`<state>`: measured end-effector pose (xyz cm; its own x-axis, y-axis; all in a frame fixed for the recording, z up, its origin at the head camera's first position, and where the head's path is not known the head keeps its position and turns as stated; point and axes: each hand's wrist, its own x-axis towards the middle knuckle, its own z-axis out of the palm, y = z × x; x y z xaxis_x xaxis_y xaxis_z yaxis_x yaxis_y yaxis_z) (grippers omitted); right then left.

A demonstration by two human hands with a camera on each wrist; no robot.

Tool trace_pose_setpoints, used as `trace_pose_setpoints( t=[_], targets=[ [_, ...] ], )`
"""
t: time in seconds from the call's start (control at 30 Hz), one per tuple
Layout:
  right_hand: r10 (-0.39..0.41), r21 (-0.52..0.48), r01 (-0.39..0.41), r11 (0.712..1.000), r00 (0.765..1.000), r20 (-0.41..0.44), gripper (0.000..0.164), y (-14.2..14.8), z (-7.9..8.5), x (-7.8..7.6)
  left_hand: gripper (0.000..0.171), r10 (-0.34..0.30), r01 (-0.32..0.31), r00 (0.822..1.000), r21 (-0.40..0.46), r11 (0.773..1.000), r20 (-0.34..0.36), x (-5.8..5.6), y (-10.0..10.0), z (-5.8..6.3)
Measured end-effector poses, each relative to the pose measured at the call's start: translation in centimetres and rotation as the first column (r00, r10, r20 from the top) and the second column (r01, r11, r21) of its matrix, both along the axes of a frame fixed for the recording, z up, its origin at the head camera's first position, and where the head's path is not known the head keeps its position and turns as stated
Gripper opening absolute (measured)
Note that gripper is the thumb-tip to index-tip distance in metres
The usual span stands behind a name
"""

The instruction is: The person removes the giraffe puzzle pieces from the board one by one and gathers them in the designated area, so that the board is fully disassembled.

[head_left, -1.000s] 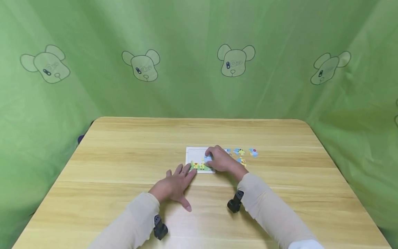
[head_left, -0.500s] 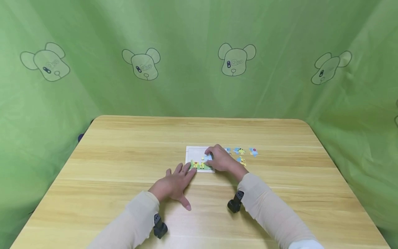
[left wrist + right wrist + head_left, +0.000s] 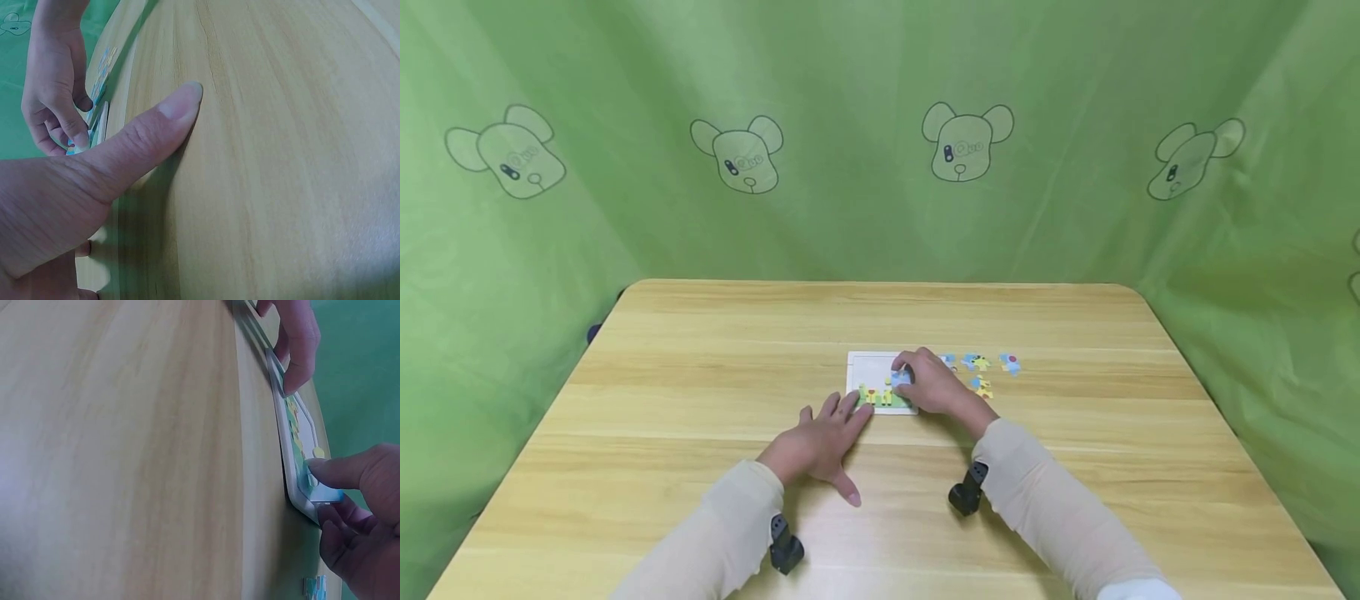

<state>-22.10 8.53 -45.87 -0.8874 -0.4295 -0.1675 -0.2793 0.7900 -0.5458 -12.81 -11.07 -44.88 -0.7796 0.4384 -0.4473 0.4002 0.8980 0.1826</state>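
A white puzzle tray (image 3: 898, 412) lies on the table with several joined pieces along its near side, showing yellow animals (image 3: 871, 397) on green. My right hand (image 3: 934, 385) pinches a light-blue puzzle piece (image 3: 900, 379) between thumb and fingers over the tray's right part. In the right wrist view that blue piece (image 3: 327, 494) sits close over the tray, thumb (image 3: 340, 470) on top and fingers at its edge. My left hand (image 3: 822, 442) is spread, its fingertips resting on the tray's near-left corner. Its thumb (image 3: 156, 128) points away from the others, over the tabletop.
To the right of the tray lie several loose puzzle pieces: one yellow and blue (image 3: 977, 362), one with a red spot (image 3: 1011, 363), another yellow one (image 3: 982, 387). The wooden table (image 3: 700, 358) has a green curtain (image 3: 850, 225) with bear drawings behind it.
The blue puzzle piece shifts and turns slightly under my right fingers, showing more of its blue face. My left hand stays in place on the tray corner.
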Motion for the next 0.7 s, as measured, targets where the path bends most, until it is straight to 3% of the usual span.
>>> trace_pose_setpoints(
  t=[0.7],
  targets=[
    [0.014, -0.024, -0.015, 1.0, 0.999, -0.05, 0.031, 0.06, -0.19, -0.06, 0.131, -0.009, 0.009, 1.0, -0.013, 1.0, -0.007, 0.0, -0.01, -0.11]
  ],
)
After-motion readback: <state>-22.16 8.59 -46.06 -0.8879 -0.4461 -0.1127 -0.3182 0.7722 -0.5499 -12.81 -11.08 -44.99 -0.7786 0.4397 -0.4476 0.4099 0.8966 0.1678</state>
